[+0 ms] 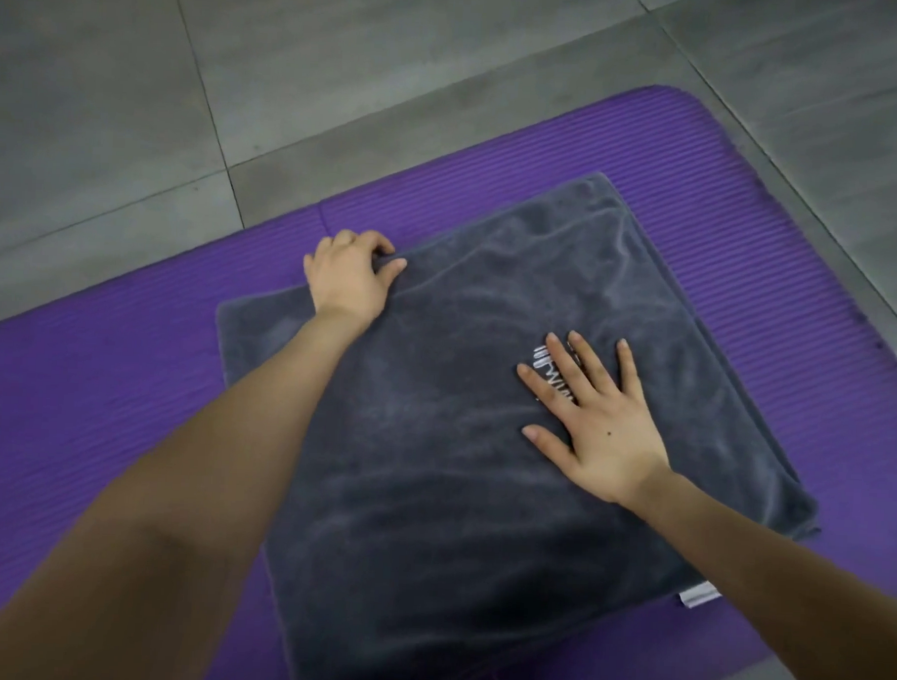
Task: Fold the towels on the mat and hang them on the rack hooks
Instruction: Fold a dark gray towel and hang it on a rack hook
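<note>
Left forearm (173, 482) is stretched over the grey towel (430, 467), laid folded on the purple mat (99, 401), long axis judged 11 to 5 o'clock; its 10 o'clock edge is pinched by the left hand (349, 276), the right hand (594, 423) pressed flat, fingers spread, at 3 o'clock.

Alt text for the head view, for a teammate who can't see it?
A grey towel lies folded on a purple mat; the left hand pinches its far left edge while the right hand presses flat on it, partly covering white lettering. Grey floor tiles lie beyond the mat.
</note>
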